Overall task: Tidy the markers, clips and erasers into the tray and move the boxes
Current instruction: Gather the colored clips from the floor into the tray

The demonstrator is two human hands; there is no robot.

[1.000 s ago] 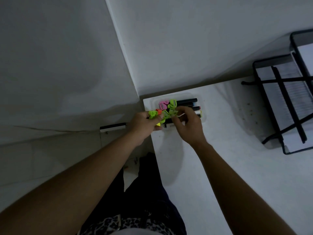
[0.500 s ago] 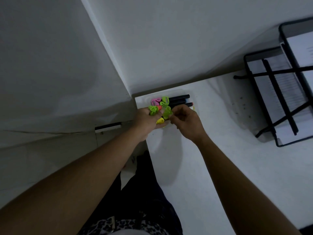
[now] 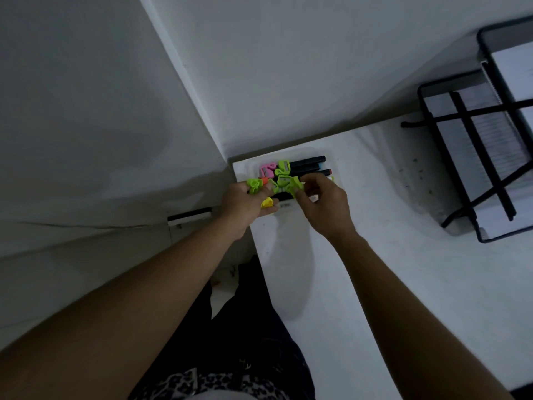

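Head view: the left hand (image 3: 240, 204) was seen curled round a bunch of clips (image 3: 254, 184), green ones at the fingertips and a yellow one lower down. A green clip (image 3: 294, 183) was pinched in the fingers of the right hand (image 3: 324, 204), just beside the left hand's load. Directly beyond and beneath both grips, the clear tray (image 3: 256, 168) was set at the table (image 3: 389, 269) corner, with black markers (image 3: 307, 163) and a pink clip (image 3: 267, 169) laid inside. A black wire rack (image 3: 482, 157) stood well right of the right hand.
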